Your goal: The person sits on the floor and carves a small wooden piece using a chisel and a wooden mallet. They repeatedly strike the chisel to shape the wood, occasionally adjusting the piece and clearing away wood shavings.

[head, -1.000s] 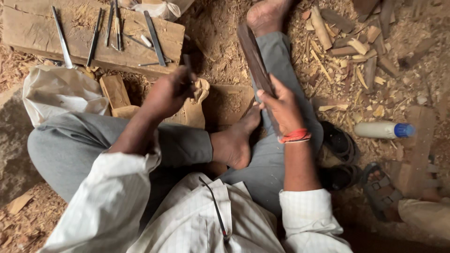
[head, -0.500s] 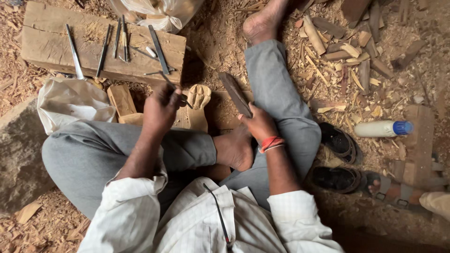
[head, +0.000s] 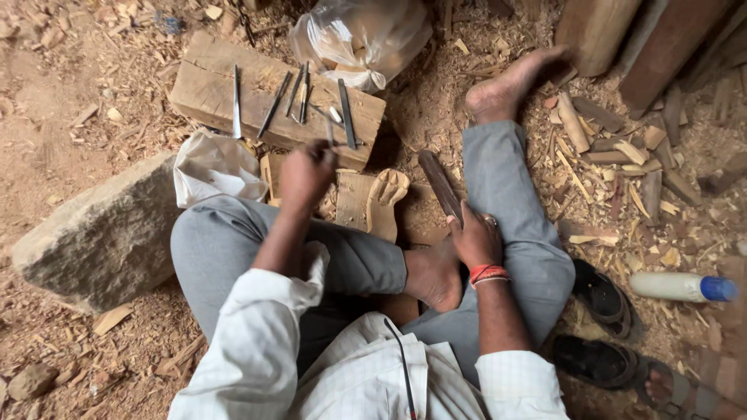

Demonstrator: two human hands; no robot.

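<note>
Looking down from the head view, largest first: grey stone block [head: 97, 233] at left on the shavings-covered floor [head: 70, 93], then the wooden block [head: 210, 89] up top carrying a row of chisels [head: 346, 113]. Pale carved piece [head: 387, 201] lies just below that block, between the knees. White plastic bag [head: 214, 167] touches the left knee; a bottle with blue cap [head: 681, 286] sits well apart at right.

Risks as I judge them: the dark wood piece [head: 440, 187] rests along the right leg, so a slipped edge would go into the thigh or the bare foot. Loose chips underfoot could let the work shift.

Hands: left hand [head: 305, 173] is closed in a fist around a thin tool [head: 329, 136], raised just in front of the wooden block. Right hand [head: 476, 237] is wrapped tight on the near end of the dark wood piece, steadying it against the leg.
</note>
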